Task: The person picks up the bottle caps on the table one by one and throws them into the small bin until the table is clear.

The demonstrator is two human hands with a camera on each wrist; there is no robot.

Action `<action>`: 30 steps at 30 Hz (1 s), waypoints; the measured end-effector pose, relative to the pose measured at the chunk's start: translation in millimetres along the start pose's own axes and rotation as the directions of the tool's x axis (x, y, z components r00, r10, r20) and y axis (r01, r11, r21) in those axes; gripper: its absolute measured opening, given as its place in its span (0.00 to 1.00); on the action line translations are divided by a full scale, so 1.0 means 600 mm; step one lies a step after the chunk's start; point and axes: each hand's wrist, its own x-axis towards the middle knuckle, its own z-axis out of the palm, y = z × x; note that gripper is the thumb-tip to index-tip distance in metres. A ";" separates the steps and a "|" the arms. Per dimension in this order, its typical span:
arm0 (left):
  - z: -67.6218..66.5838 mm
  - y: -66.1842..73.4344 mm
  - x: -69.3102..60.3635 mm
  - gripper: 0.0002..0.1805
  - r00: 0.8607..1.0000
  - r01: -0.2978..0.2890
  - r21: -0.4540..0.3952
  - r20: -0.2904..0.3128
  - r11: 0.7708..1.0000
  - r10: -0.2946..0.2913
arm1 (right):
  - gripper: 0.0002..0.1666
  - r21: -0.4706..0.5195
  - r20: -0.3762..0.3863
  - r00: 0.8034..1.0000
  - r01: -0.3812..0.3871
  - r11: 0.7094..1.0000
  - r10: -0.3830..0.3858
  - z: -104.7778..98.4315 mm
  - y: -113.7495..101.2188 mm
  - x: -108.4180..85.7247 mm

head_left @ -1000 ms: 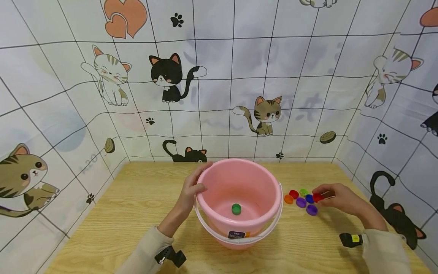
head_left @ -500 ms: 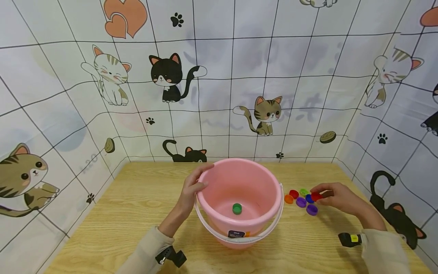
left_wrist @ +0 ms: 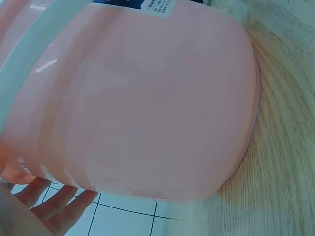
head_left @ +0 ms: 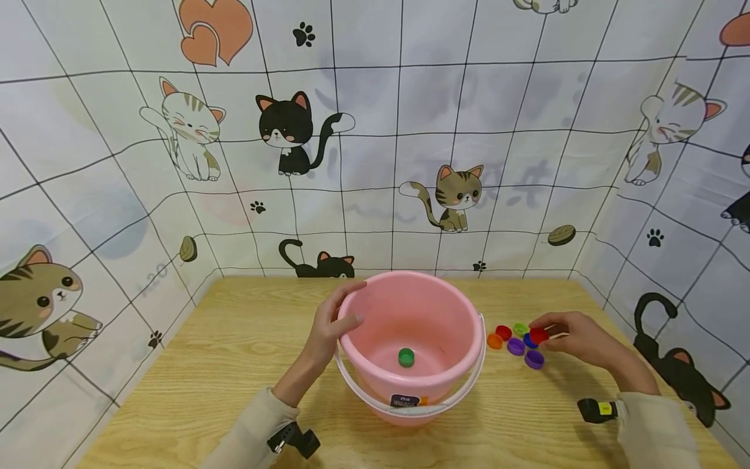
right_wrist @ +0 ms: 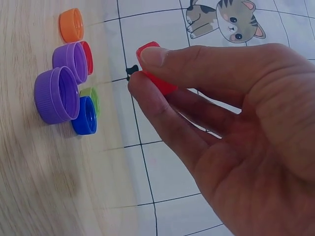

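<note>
A pink bucket [head_left: 410, 312] with a white handle stands on the table, a green cap [head_left: 406, 357] lying inside on its bottom. My left hand [head_left: 323, 329] grips the bucket's left rim, thumb over the edge; in the left wrist view its fingers [left_wrist: 59, 204] lie against the bucket's outer wall [left_wrist: 147, 108]. To the right of the bucket, my right hand [head_left: 580, 339] pinches a red cap [head_left: 538, 336] between thumb and fingers. The right wrist view shows that red cap [right_wrist: 162, 83] held above the table, apart from the loose caps.
Loose caps lie right of the bucket: orange [head_left: 495, 341], red [head_left: 503, 333], light green [head_left: 520, 330], blue [head_left: 530, 341] and two purple ones [head_left: 516, 346]. A cloth [head_left: 375, 163] printed with cats rises behind the wooden table [head_left: 246, 326] and along both sides.
My right hand has moved slightly left with the red cap. The left thumb has shifted a little to the right at the bucket's rim.
</note>
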 end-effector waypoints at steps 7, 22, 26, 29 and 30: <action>0.001 0.002 -0.002 0.35 1.000 0.007 0.007 -0.012 1.000 -0.007 | 0.23 -0.015 -0.023 1.000 -0.002 1.000 0.001 0.002 -0.006 0.002; 0.003 0.003 -0.005 0.35 1.000 0.010 0.010 -0.029 1.000 -0.009 | 0.24 -0.037 -0.026 1.000 0.010 0.999 -0.011 0.003 -0.020 0.005; 0.003 0.002 -0.004 0.35 1.000 0.004 0.007 -0.027 1.000 -0.004 | 0.24 -0.033 -0.022 1.000 0.018 0.999 -0.019 0.002 -0.024 0.005; 0.003 0.002 -0.004 0.35 1.000 0.000 0.009 -0.024 1.000 0.000 | 0.23 -0.027 -0.016 0.999 0.030 0.999 -0.030 0.002 -0.026 0.006; 0.003 0.001 -0.004 0.35 1.000 -0.001 0.011 -0.024 1.000 0.001 | 0.23 -0.020 -0.013 0.999 0.034 0.999 -0.034 0.003 -0.027 0.006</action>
